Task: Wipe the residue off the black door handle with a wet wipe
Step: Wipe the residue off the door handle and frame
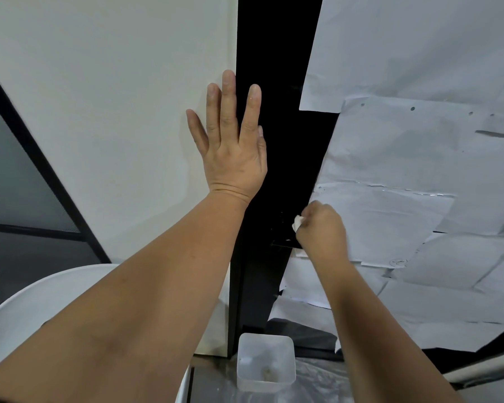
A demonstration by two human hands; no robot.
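The black door handle (282, 242) sits low on the dark door frame (274, 141), at about five o'clock from the middle of my view, and it is hard to read: black against black, with only a few thin glints marking a glossy, hard edge. I cannot tell whether any residue is left on it. My right hand (322, 228) is curled shut around the wet wipe (298, 223), a small crumpled white wad poking out at nine o'clock from my knuckles, pressed to the handle so the damp cloth does the rubbing. My left hand (233, 141) is spread flat, fingers straight up toward twelve o'clock, palm against the edge where the smooth pale wall (114, 112) meets the frame; I judge it is there to brace me and keep the door steady while I scrub. To the right, at three o'clock, overlapping sheets of white paper (405, 170), creased and taped, cover the door panel. Below, at six o'clock, stands a small translucent plastic tub (266, 362) with soft, rounded corners and some pale scraps at its bottom.
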